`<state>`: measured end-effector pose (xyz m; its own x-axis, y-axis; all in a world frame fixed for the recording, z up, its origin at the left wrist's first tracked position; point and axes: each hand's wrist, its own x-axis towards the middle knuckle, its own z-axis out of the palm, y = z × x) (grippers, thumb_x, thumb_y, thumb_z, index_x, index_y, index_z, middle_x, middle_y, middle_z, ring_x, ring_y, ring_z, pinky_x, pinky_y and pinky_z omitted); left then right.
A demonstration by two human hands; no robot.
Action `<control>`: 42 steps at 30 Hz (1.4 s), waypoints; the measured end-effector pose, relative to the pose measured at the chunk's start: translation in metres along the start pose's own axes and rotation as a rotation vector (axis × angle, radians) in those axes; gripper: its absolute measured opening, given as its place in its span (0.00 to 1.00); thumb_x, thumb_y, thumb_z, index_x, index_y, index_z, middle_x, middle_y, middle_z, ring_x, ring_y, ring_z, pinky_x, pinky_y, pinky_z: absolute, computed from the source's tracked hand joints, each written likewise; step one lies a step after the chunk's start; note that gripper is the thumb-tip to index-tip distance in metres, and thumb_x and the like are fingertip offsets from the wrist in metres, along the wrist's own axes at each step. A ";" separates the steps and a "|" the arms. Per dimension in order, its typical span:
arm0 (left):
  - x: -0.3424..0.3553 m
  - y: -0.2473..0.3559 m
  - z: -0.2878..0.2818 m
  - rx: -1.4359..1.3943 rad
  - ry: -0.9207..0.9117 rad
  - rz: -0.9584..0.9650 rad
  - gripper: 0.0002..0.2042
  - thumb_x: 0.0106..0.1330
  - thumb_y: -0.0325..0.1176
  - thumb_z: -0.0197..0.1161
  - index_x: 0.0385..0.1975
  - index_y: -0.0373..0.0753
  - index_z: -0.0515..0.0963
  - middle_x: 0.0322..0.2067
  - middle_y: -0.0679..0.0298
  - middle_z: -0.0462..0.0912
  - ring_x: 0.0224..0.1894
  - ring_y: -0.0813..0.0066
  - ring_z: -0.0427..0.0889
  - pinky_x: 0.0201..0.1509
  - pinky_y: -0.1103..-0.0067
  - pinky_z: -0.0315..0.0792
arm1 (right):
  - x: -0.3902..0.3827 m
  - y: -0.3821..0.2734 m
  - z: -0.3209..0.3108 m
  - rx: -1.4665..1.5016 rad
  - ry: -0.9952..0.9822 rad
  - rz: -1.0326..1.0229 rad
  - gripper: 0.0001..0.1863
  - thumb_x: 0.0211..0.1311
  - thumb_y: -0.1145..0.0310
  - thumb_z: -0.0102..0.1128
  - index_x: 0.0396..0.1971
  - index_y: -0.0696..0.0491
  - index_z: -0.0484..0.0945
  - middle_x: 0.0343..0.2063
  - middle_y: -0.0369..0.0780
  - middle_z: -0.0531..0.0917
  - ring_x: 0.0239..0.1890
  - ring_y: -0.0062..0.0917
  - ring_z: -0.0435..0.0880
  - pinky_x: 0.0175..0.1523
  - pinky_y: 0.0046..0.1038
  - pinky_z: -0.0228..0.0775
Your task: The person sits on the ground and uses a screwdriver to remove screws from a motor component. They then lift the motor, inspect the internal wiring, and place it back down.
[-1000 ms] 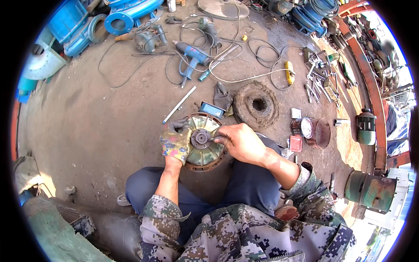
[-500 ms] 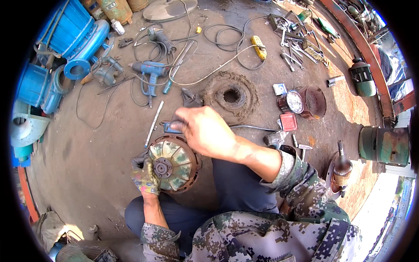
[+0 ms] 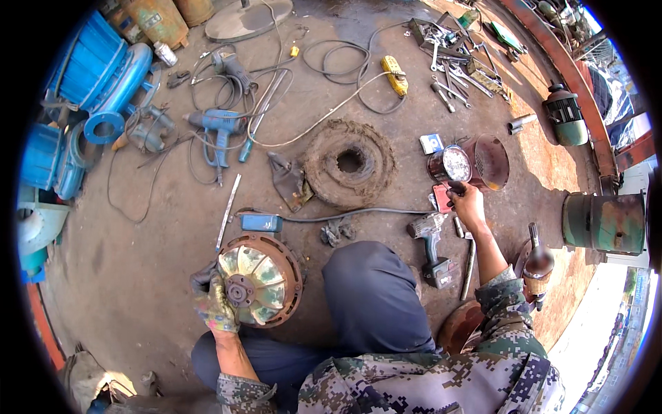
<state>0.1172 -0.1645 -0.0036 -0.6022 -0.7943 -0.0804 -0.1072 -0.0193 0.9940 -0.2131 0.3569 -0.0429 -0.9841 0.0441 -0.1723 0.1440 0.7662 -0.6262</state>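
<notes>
My left hand (image 3: 215,300), in a stained glove, grips the left rim of a round ribbed metal housing (image 3: 270,276) with worn green and cream paint and a dark hub at its centre. The housing rests tilted by my left leg. My bare right hand (image 3: 469,205) reaches out to the right, its fingers bent together at the edge of a small red square box (image 3: 443,199). Whatever its fingertips hold is hidden. Just beyond them stands an open can of pale grey paste (image 3: 456,164). A blue rectangular block (image 3: 261,223) lies beyond the housing.
Near my right knee lie a cordless impact wrench (image 3: 431,248) and a hammer (image 3: 469,265). A muddy ring-shaped part (image 3: 350,162) sits ahead. Farther off are a blue heat gun (image 3: 221,131), tangled cables, wrenches (image 3: 458,83) and blue pump casings (image 3: 103,62) at left.
My right hand has swung from above the housing and blue block out to the red box on the right. My left hand keeps its grip on the housing. The view has shifted slightly.
</notes>
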 end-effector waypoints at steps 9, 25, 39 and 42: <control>-0.005 0.005 0.001 0.127 0.032 0.025 0.03 0.71 0.21 0.66 0.40 0.31 0.78 0.49 0.52 0.89 0.49 0.69 0.86 0.60 0.70 0.78 | -0.052 -0.231 0.069 0.553 -0.754 -0.359 0.23 0.81 0.61 0.61 0.68 0.57 0.76 0.64 0.40 0.81 0.63 0.27 0.82 0.69 0.34 0.74; -0.047 0.028 0.013 -0.095 0.131 -0.292 0.18 0.75 0.32 0.60 0.62 0.39 0.73 0.57 0.61 0.76 0.60 0.71 0.74 0.69 0.72 0.68 | -0.195 -0.252 0.250 0.388 -0.481 0.342 0.27 0.81 0.49 0.61 0.42 0.64 0.80 0.44 0.44 0.82 0.50 0.33 0.75 0.61 0.34 0.68; -0.023 0.055 0.043 -0.097 0.398 -0.721 0.17 0.75 0.30 0.70 0.60 0.33 0.81 0.55 0.61 0.86 0.55 0.72 0.84 0.64 0.75 0.77 | -0.180 -0.266 0.231 0.665 -0.544 0.451 0.21 0.77 0.55 0.70 0.30 0.58 0.78 0.26 0.28 0.77 0.32 0.14 0.68 0.39 0.22 0.67; -0.015 0.043 0.039 0.115 0.340 -0.799 0.13 0.74 0.29 0.71 0.55 0.32 0.85 0.52 0.60 0.87 0.51 0.72 0.84 0.59 0.75 0.78 | -0.174 -0.263 0.228 0.649 -0.509 0.507 0.21 0.77 0.55 0.69 0.31 0.57 0.79 0.26 0.29 0.78 0.32 0.14 0.69 0.39 0.22 0.67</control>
<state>0.0906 -0.1299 0.0370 -0.0462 -0.7075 -0.7052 -0.4868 -0.6005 0.6343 -0.0555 0.0021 -0.0216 -0.6483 -0.1279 -0.7505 0.7186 0.2228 -0.6587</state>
